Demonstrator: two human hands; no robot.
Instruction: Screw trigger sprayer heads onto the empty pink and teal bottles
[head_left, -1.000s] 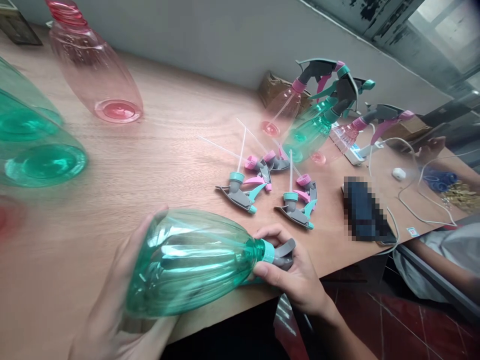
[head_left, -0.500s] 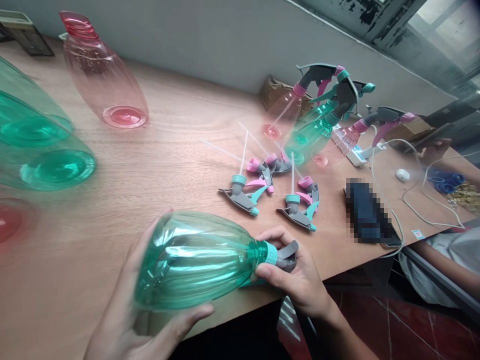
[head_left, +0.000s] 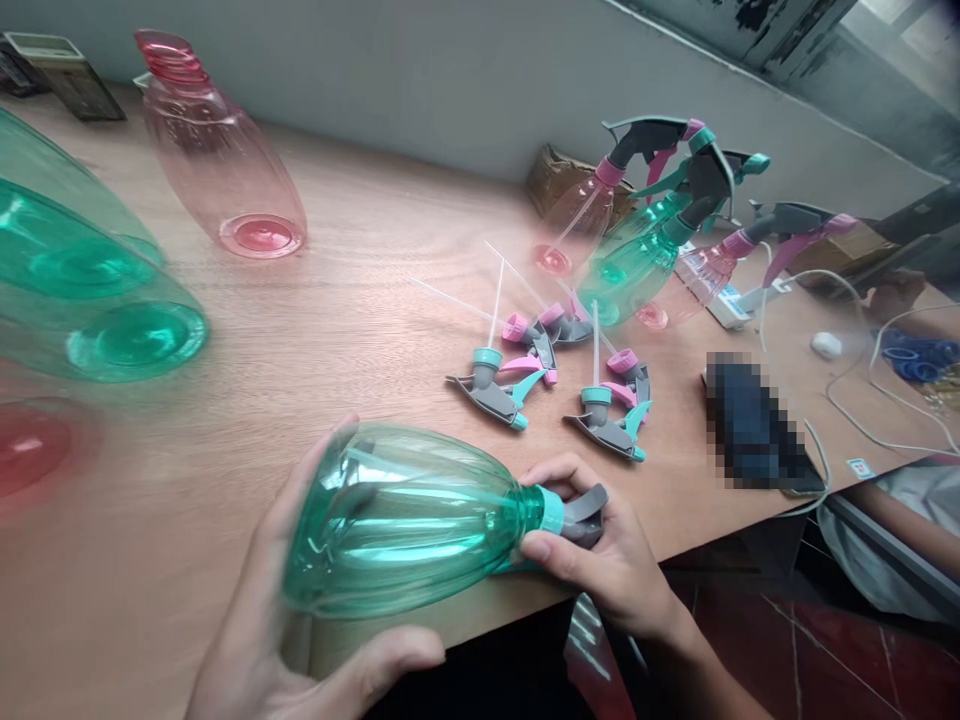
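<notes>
A green transparent spray bottle [head_left: 405,530] lies sideways between my two hands, its base to the left and its neck to the right. My left hand [head_left: 292,600] cups the base, fingers behind it and the thumb spread away below. At the other end, my right hand [head_left: 600,550] grips the grey trigger head [head_left: 585,515] by its turquoise collar [head_left: 551,510], fingers partly hidden behind it. Beyond the bottle lie several loose trigger heads with thin tubes, such as a turquoise-collared one [head_left: 491,390] and a pink-collared one [head_left: 532,345].
Left on the table are a pink open bottle [head_left: 225,165], green bottles [head_left: 139,335] and a red base [head_left: 34,445]. Assembled sprayers [head_left: 637,260] stand back right near a cardboard box [head_left: 551,180]. A phone [head_left: 754,425], cables and another person's arm [head_left: 911,530] are at right.
My left thumb has lifted off the bottle's underside and spread outward. My right hand keeps its grip on the trigger head. The whole view has shifted slightly, things appearing further right.
</notes>
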